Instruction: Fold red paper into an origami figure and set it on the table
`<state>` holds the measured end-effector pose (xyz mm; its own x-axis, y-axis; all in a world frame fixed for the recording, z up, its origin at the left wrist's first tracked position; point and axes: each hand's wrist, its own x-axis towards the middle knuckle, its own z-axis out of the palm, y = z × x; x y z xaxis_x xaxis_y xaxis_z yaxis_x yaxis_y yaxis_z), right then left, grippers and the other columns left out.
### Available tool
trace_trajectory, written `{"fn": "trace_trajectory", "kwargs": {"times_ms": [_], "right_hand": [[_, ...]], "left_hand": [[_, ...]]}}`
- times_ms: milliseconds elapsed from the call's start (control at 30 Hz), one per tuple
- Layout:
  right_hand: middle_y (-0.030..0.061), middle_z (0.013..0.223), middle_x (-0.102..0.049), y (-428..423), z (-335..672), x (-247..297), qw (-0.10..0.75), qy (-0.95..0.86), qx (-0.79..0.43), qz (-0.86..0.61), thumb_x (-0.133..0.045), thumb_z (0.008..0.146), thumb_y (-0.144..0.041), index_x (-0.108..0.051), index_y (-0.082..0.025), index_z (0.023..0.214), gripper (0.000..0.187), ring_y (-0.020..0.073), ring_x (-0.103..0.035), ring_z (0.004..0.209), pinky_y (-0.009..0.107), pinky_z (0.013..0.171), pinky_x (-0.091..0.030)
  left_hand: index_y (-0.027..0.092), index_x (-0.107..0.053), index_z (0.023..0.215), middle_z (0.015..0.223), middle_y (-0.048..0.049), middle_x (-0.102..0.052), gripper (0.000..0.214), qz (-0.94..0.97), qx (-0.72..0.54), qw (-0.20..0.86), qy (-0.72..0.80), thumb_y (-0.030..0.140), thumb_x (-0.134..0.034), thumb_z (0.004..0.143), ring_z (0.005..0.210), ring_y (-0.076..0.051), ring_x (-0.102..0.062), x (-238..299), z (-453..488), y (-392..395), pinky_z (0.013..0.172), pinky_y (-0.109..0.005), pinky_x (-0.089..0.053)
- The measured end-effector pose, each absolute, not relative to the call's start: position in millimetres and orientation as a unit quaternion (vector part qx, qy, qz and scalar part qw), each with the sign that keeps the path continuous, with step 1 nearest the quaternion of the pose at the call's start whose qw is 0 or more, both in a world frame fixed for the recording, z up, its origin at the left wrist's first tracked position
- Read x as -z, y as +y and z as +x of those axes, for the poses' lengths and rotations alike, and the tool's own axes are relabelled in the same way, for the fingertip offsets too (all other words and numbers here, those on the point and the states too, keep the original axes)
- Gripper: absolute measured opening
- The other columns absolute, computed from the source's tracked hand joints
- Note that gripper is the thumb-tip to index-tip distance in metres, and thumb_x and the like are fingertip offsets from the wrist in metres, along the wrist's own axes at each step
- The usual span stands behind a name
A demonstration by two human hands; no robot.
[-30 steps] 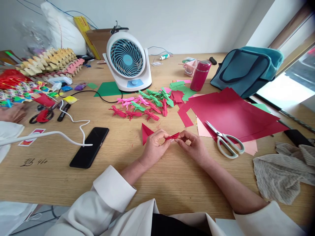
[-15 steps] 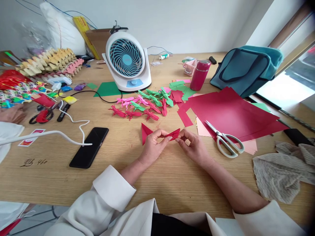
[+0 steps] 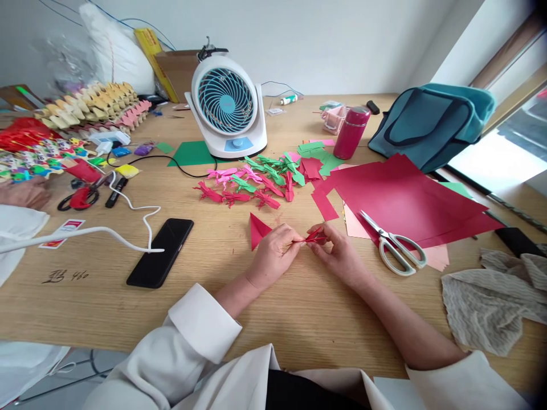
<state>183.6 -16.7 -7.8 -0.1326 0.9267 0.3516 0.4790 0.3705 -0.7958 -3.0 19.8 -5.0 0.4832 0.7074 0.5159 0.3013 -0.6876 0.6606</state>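
Note:
Both my hands meet over the middle of the table, pinching one small folded piece of red paper. The fingertips of my left hand close on its left end. My right hand grips the right end, and its fingers hide part of the folds. Just behind my left hand lies a red paper triangle, partly covered by it. Farther back sits a cluster of folded paper figures in red, green and pink. White-handled scissors rest to the right, partly on large red sheets.
A white fan stands behind the figures. A red flask and a teal bag are at the back right. On the left lie a black phone and a white cable. Another person's hand is at the far left.
My fingers have shifted on the folded red paper, and it now shows narrower, more edge-on, nearer my right hand. The whole view has moved slightly.

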Motion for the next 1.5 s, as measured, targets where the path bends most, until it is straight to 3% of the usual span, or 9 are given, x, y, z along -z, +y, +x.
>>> {"fn": "trace_trajectory", "kwargs": {"times_ms": [200,433,600,733,867,1000,1267,1500], "right_hand": [[0.0082,0.106,-0.061,-24.2,186.2,10.1,0.406,-0.742,-0.178,-0.503,-0.061,0.090,-0.022,-0.052,-0.023,0.118,0.029,0.0226,-0.061,0.094,0.041,0.084,-0.054],[0.0095,0.102,-0.062,-50.6,189.2,9.0,0.325,-0.789,-0.061,-0.518,-0.057,0.094,-0.018,-0.059,-0.022,0.102,0.010,0.0252,-0.058,0.094,0.041,0.083,-0.050],[0.0097,0.098,-0.064,-58.3,185.1,8.9,0.254,-0.813,-0.011,-0.524,-0.054,0.095,-0.016,-0.062,-0.020,0.094,0.009,0.0238,-0.056,0.089,0.039,0.081,-0.047],[0.0089,0.092,-0.064,-62.2,184.8,9.0,0.217,-0.821,0.006,-0.528,-0.054,0.097,-0.019,-0.062,-0.020,0.089,0.011,0.0230,-0.054,0.084,0.038,0.078,-0.044],[0.0081,0.089,-0.064,-67.8,187.1,10.9,0.210,-0.822,-0.006,-0.529,-0.052,0.099,-0.023,-0.063,-0.020,0.088,0.015,0.0223,-0.055,0.083,0.037,0.078,-0.043],[0.0088,0.093,-0.064,-69.0,186.5,12.7,0.218,-0.821,-0.007,-0.527,-0.052,0.099,-0.023,-0.063,-0.019,0.094,0.013,0.0220,-0.055,0.085,0.036,0.077,-0.042],[0.0069,0.085,-0.065,-64.5,183.1,6.9,0.188,-0.849,0.078,-0.487,-0.055,0.097,-0.017,-0.065,-0.016,0.092,0.011,0.0212,-0.051,0.079,0.036,0.072,-0.038],[0.0074,0.085,-0.064,-63.4,182.8,8.5,0.225,-0.837,0.004,-0.499,-0.055,0.096,-0.017,-0.064,-0.017,0.088,0.013,0.0205,-0.052,0.079,0.035,0.073,-0.040]], "left_hand": [[0.018,-0.063,0.084,0.082,-0.0038,-0.064,0.017,0.902,-0.294,0.065,0.310,0.019,-0.052,0.096,0.083,-0.018,-0.058,4.3,-6.5,20.2,0.078,-0.032,-0.043],[0.018,-0.062,0.084,0.084,-0.0048,-0.064,0.016,0.933,-0.210,-0.059,0.285,0.019,-0.052,0.097,0.083,-0.021,-0.056,3.6,0.0,5.1,0.074,-0.035,-0.039],[0.017,-0.063,0.087,0.087,-0.0054,-0.064,0.014,0.945,-0.186,-0.036,0.266,0.018,-0.052,0.096,0.086,-0.022,-0.057,12.1,2.5,-3.7,0.077,-0.036,-0.043],[0.015,-0.065,0.093,0.094,-0.0062,-0.064,0.013,0.943,-0.194,0.041,0.269,0.019,-0.053,0.096,0.092,-0.020,-0.058,15.2,-2.1,-6.7,0.083,-0.033,-0.048],[0.017,-0.067,0.097,0.098,-0.0059,-0.064,0.013,0.931,-0.216,0.119,0.269,0.018,-0.054,0.096,0.096,-0.019,-0.058,12.2,-7.4,-9.1,0.089,-0.032,-0.049],[0.016,-0.068,0.100,0.100,-0.0068,-0.065,0.019,0.933,-0.210,0.127,0.264,0.016,-0.048,0.098,0.097,-0.019,-0.058,10.4,-10.3,-10.4,0.091,-0.034,-0.050],[0.017,-0.064,0.108,0.103,-0.0063,-0.065,0.020,0.909,-0.244,0.205,0.270,0.010,-0.053,0.093,0.101,-0.019,-0.059,15.0,-12.8,-4.3,0.092,-0.033,-0.051],[0.016,-0.063,0.104,0.100,-0.0057,-0.063,0.011,0.932,-0.194,0.144,0.269,0.018,-0.058,0.094,0.097,-0.020,-0.057,8.7,-9.2,-3.2,0.088,-0.034,-0.050]]}}
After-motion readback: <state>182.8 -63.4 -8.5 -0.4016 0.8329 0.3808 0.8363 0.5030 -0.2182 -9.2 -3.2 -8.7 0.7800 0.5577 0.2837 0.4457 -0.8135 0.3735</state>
